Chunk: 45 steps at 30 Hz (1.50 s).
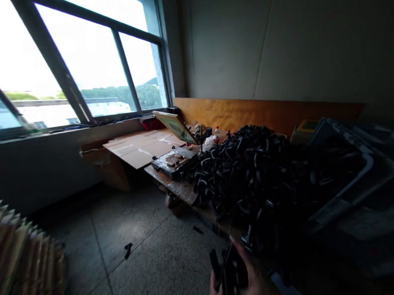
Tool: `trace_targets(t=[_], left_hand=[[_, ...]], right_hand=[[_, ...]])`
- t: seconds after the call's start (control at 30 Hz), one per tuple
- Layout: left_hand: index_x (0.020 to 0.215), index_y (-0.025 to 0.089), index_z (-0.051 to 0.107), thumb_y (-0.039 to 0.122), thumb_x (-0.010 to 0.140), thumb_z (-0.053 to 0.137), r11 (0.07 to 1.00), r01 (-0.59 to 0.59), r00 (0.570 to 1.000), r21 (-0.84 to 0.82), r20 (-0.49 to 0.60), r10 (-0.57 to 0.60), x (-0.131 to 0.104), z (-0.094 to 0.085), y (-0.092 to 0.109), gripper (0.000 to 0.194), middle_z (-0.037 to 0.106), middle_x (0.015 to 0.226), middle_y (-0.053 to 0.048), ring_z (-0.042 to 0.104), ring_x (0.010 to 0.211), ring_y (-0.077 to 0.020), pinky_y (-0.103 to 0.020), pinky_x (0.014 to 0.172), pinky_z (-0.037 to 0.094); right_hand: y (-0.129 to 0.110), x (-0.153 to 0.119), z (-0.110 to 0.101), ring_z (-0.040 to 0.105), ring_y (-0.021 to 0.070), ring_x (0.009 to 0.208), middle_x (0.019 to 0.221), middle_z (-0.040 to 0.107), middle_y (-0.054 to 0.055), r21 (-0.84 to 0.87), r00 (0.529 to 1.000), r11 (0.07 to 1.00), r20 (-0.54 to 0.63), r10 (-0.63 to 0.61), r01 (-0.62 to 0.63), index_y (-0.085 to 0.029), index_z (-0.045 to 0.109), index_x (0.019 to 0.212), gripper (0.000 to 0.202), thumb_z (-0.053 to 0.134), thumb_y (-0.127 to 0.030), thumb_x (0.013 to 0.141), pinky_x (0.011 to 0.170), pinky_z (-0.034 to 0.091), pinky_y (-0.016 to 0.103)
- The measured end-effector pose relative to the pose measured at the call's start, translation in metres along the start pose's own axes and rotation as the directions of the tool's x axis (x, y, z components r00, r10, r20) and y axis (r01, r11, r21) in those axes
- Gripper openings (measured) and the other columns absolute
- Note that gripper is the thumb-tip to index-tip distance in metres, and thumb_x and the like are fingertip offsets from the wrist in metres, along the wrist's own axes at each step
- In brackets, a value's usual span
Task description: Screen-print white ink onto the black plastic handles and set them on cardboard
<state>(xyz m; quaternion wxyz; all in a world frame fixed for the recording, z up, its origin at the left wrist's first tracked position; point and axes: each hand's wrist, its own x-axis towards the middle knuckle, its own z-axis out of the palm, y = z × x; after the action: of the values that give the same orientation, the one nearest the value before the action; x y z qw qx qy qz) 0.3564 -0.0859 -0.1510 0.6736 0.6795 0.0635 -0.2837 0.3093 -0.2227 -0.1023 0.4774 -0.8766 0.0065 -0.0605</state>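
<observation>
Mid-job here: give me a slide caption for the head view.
Right hand gripping black parts near a heap of dark pieces on a worktable, windows at frame left.

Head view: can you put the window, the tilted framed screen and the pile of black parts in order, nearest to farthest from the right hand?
1. Pile of black parts: just ahead of the right hand.
2. Tilted framed screen: beyond the pile, to the left.
3. Window: farthest, back on the left.

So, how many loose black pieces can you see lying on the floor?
2: a left piece out on the open floor, and a right piece closer to the table. Others may be hidden in shadow.
</observation>
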Motion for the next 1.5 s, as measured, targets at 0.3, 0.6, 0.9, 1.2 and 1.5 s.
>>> trace_targets(t=[0.3,0.6,0.9,1.2,1.5], left_hand=[[0.113,0.02,0.057,0.037,0.08,0.065,0.712,-0.696,0.679,-0.088,0.24,0.694,0.163,0.175,0.337,0.038,0.07,0.113,-0.008,0.065,0.105,-0.0224,-0.034,0.094,0.05],[0.137,0.014,0.047,0.027,0.076,0.075,0.643,-0.755,0.639,0.124,0.36,0.68,0.275,0.193,0.443,0.068,0.057,0.136,-0.019,0.054,0.127,-0.0297,-0.043,0.103,0.044],[0.124,0.019,0.055,0.03,0.091,0.052,0.801,-0.426,0.703,0.422,-0.403,0.586,0.304,-0.189,0.286,0.035,0.067,0.121,-0.009,0.064,0.108,-0.0162,-0.028,0.09,0.052],[0.111,0.013,0.066,0.017,0.083,0.057,0.665,0.515,0.785,0.54,-0.609,-0.113,0.325,-0.535,0.037,0.03,0.069,0.12,-0.014,0.063,0.115,-0.0257,-0.034,0.098,0.047],[0.119,0.015,0.065,0.022,0.083,0.056,0.382,0.66,0.75,0.647,-0.541,-0.38,0.393,-0.667,-0.166,0.037,0.065,0.127,-0.014,0.06,0.12,-0.0248,-0.033,0.101,0.044]], right_hand=[[-0.074,0.215,-0.261,0.062,0.0316,0.11,0.132,0.058,0.015,-0.612,0.757,0.786,-0.553,-0.349,-0.085,-0.02,0.018,0.155,0.089,0.064,-0.027,0.078,0.093,0.051,0.045],[-0.058,0.287,-0.347,0.051,0.0341,0.125,0.135,0.054,0.017,-0.72,0.766,0.622,-0.575,-0.289,-0.306,-0.017,0.041,0.145,0.067,0.063,-0.027,0.083,0.103,0.043,0.051],[-0.047,0.243,-0.087,0.071,0.0255,0.094,0.103,0.074,0.005,-0.065,0.976,0.977,0.067,0.208,-0.204,-0.031,0.072,0.106,0.035,0.06,-0.051,0.082,0.085,0.059,0.036],[0.004,0.345,0.299,0.065,0.0241,0.107,0.112,0.071,0.009,-0.03,0.772,0.925,0.54,0.334,-0.379,-0.019,0.072,0.11,0.036,0.053,-0.031,0.081,0.097,0.049,0.037],[0.225,0.391,0.473,0.067,0.0197,0.105,0.108,0.073,0.007,-0.453,0.655,0.778,0.434,0.619,-0.435,-0.018,0.073,0.101,0.032,0.051,-0.018,0.078,0.093,0.047,0.028]])
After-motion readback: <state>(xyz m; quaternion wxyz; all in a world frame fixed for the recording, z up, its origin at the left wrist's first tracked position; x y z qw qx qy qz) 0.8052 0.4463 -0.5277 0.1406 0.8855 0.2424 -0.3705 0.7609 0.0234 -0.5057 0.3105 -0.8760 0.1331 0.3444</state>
